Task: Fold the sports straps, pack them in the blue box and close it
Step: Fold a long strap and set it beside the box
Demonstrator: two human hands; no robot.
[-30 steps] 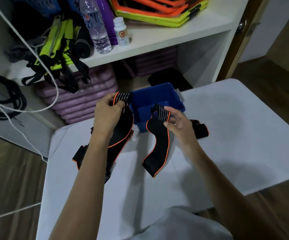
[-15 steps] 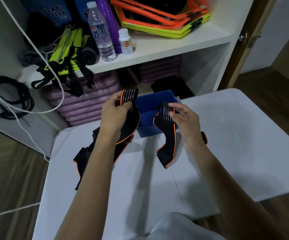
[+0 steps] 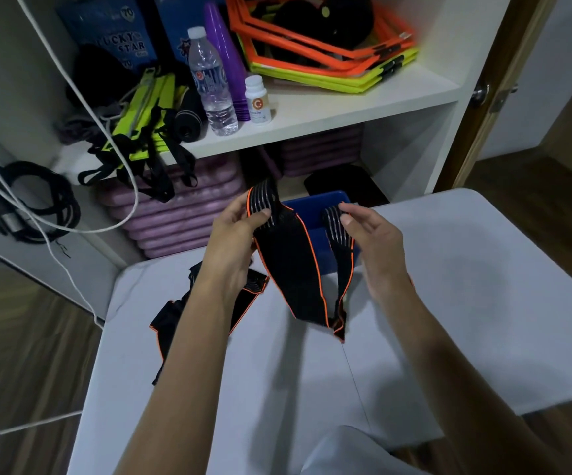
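A black sports strap [image 3: 294, 269] with orange edging hangs in a U between my hands, above the white table [image 3: 449, 303]. My left hand [image 3: 236, 238] pinches its striped left end. My right hand [image 3: 373, 241] pinches the other striped end with thumb and fingertips. Behind the strap sits the open blue box [image 3: 315, 209] at the table's far edge, partly hidden by the strap. More black and orange straps [image 3: 174, 317] lie on the table under my left forearm.
A white shelf unit [image 3: 312, 128] stands right behind the table, with a water bottle [image 3: 210, 80], a small white pill bottle [image 3: 257, 99], yellow straps and orange frames. Purple mats [image 3: 181, 214] are stacked below. White cables [image 3: 106, 173] hang at left. A door [image 3: 490, 97] stands at right.
Both hands lifted the strap higher, so its lower loop left the table and hangs free. The strap's two ends came closer together in front of the box.
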